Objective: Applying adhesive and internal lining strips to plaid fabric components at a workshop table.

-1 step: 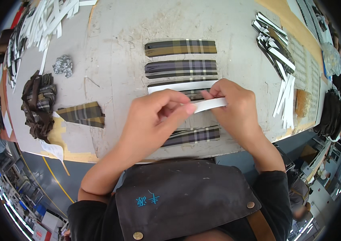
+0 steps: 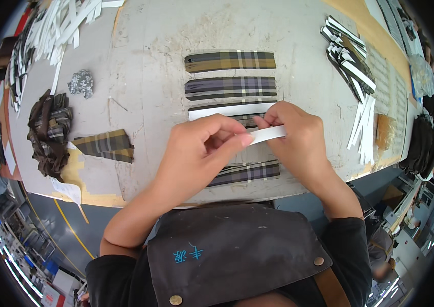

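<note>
Between my two hands a short white strip (image 2: 269, 135) is stretched above the table. My left hand (image 2: 196, 146) pinches its left end between thumb and fingers. At its right end my right hand (image 2: 299, 135) is closed on it, with the fingertips partly hidden. Beneath and beyond them lies a plaid fabric strip with a white strip (image 2: 232, 109) along it. Two more plaid fabric strips (image 2: 230, 61) lie in a row farther away. A nearer plaid strip (image 2: 245, 173) is partly covered by my left hand and wrist.
At left are a crumpled pile of plaid fabric (image 2: 48, 130), a folded plaid piece (image 2: 105, 145) and a grey patterned scrap (image 2: 80, 84). White strips (image 2: 66, 25) heap at the far left. Black and white strips (image 2: 350, 66) lie at right. The table edge (image 2: 186, 204) runs before me.
My hands have shifted very slightly, and the white strip between them shows a little shorter. The fabric pieces on the table have stayed put.
</note>
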{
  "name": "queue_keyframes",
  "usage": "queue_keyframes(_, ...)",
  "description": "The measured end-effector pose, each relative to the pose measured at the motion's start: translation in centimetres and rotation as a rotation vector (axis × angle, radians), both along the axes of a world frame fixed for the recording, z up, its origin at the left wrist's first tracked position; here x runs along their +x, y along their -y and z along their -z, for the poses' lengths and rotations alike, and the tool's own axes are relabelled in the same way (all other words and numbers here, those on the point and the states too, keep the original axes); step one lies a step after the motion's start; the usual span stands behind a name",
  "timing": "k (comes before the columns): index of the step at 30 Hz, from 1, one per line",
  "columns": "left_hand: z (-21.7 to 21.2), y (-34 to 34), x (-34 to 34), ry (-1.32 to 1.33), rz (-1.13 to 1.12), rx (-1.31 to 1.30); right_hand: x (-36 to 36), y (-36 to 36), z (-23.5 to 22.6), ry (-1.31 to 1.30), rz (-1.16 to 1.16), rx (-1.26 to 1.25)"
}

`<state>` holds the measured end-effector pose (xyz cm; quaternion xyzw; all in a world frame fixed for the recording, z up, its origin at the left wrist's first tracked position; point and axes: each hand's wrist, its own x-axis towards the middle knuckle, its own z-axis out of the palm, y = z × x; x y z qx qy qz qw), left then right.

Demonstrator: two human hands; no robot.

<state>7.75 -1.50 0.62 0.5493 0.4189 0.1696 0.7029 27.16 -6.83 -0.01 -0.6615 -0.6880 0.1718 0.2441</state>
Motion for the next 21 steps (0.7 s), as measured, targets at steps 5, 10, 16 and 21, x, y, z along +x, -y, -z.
queue_keyframes(5, 1.3, -0.4, -0.7, 0.088, -0.097, 0.068, 0.8, -0.8, -1.5, -0.095, -0.112, -0.086)
queue_keyframes(10, 1.3, -2.5, -2.4, -0.174, -0.078, 0.439, 3.5, -1.5, -1.1, -0.651, 0.094, -0.508)
queue_keyframes(16, 2.3, -4.3, -2.1, -0.390, -0.152, 0.714, 4.0, -3.2, 0.1, -0.573, 0.237, -0.514)
queue_keyframes(21, 3.2, -4.5, -1.9, -0.455, -0.168, 0.791, 3.8, -3.7, 1.1, -0.518, 0.276, -0.447)
